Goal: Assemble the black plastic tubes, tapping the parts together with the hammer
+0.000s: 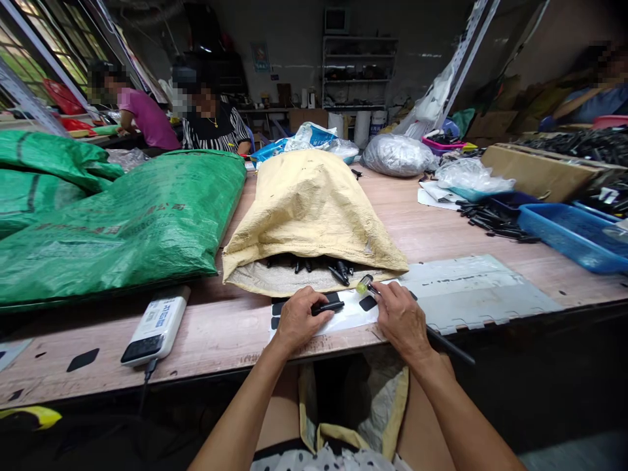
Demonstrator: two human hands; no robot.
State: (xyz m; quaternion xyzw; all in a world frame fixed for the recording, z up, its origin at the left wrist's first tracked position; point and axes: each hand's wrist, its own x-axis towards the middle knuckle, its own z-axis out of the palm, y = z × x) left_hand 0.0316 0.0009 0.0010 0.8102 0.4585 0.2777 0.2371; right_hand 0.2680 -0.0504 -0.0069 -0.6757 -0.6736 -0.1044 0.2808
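Observation:
At the table's front edge, my left hand [300, 318] is closed on a black pen-like piece [330, 307] that points right. My right hand [401, 318] pinches a small tool with a clear yellowish head [364, 284], its tip towards the sack. Both hands are over a white sheet with black patches [350, 316]. Just beyond them lies a cream woven sack [314, 209], its mouth open towards me, with several black pieces [339, 271] inside. A black rod [450, 345] sticks out beneath my right wrist, past the table edge.
Green sacks [167, 216] fill the left side, with a white power bank [157, 327] and cable in front. A grey-white plastic sheet [475, 291] lies at right, near a blue tray [569, 235] and black pieces [495, 222]. An open sack [392, 405] hangs between my legs. Other people sit further back.

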